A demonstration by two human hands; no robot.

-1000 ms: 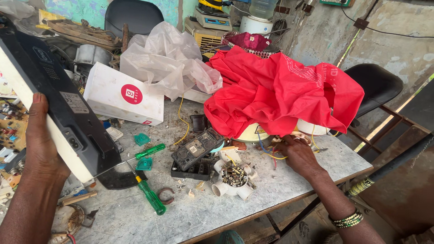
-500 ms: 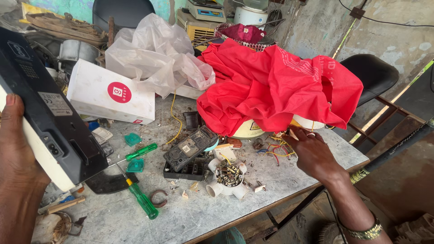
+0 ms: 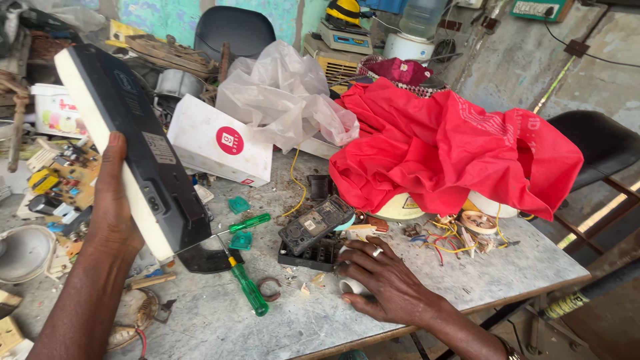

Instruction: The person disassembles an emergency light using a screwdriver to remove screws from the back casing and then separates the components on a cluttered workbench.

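Fingers of the right hand [image 3: 390, 283] curl down over a small white cylinder [image 3: 351, 287] on the grey table [image 3: 467, 280]. Left hand [image 3: 113, 213] grips a flat black-and-white device [image 3: 130, 147], tilted up. Between the hands lies a green screwdriver [image 3: 248, 288]; beyond the right hand, a black multimeter [image 3: 317, 223], then red cloth [image 3: 453, 147].

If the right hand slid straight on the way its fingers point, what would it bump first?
Probably the black meter-like device on its black tray: the right hand points up-left at them from close by, though depth is hard to judge.
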